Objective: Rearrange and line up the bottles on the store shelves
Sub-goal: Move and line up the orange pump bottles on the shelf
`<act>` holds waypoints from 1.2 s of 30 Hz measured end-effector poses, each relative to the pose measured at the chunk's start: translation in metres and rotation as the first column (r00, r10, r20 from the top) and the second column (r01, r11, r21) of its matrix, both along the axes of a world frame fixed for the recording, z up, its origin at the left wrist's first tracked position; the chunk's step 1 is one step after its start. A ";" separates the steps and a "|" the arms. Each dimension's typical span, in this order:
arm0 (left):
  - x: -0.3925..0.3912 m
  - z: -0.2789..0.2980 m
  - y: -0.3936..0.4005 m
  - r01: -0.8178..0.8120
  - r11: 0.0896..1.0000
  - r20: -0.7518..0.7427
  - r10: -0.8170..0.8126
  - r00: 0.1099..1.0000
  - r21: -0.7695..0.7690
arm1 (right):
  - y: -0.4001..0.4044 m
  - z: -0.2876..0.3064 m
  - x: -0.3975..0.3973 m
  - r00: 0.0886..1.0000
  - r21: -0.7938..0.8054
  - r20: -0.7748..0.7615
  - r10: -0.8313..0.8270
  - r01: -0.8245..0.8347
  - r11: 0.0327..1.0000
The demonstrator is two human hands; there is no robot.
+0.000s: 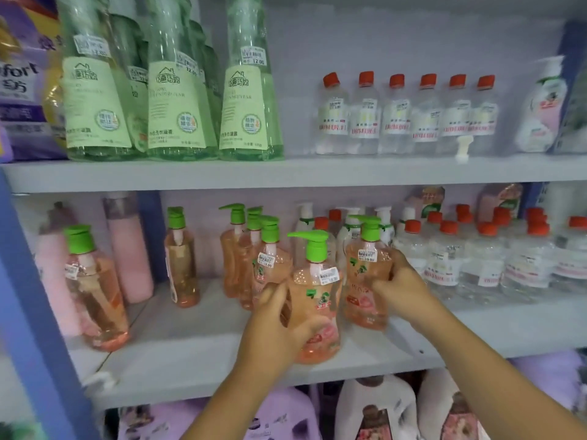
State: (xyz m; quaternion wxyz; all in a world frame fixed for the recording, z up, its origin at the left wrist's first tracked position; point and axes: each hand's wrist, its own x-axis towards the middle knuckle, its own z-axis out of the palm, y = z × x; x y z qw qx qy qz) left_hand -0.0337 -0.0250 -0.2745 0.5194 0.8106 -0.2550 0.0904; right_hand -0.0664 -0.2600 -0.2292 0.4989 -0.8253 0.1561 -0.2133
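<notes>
Left grip curls round front pump bottle; right grip clasps neighbouring pump bottle.

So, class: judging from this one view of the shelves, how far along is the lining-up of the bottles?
Done: the red-capped clear bottles on the upper shelf stand in a straight row.
In hand: the left hand grips one orange pump bottle, and the right hand holds its neighbour.
Left: three orange bottles bunch behind, while two more stand apart at the left.
</notes>
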 end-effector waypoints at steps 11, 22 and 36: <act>-0.007 -0.008 0.016 -0.336 0.925 0.049 0.349 0.936 -0.175 | 0.056 -0.008 -0.059 0.776 -0.137 0.617 0.130 -0.057 0.989; 0.040 0.000 0.129 -0.752 0.637 -0.010 0.762 0.648 -0.170 | 0.209 -0.027 0.049 0.841 0.122 0.253 0.478 -0.518 0.847; 0.097 0.006 0.160 -0.791 0.477 -0.444 0.656 0.610 -0.383 | 0.286 -0.042 0.202 0.961 -0.068 0.097 0.259 -0.254 0.965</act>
